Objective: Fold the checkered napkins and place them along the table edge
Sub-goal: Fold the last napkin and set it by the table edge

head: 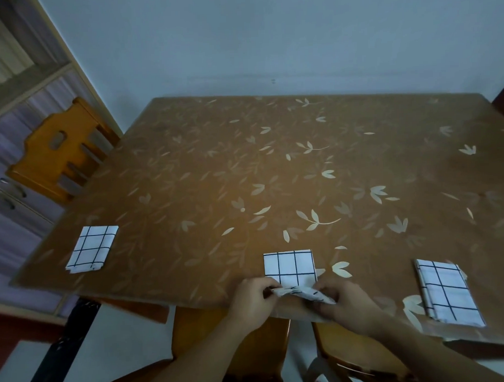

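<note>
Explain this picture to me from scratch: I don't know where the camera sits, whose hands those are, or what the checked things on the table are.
There is no machine here. A person wears one wide-angle camera on the head, looking forward and down, so you see their own two hands. The left hand and right hand both pinch the near edge of the middle napkin, a white checkered cloth at the table's near edge. Each grip is closed on that cloth. Two more folded napkins lie along the same edge: the left napkin and the right napkin. The table has a brown leaf-patterned cover. A wooden chair stands at its left side.
</note>
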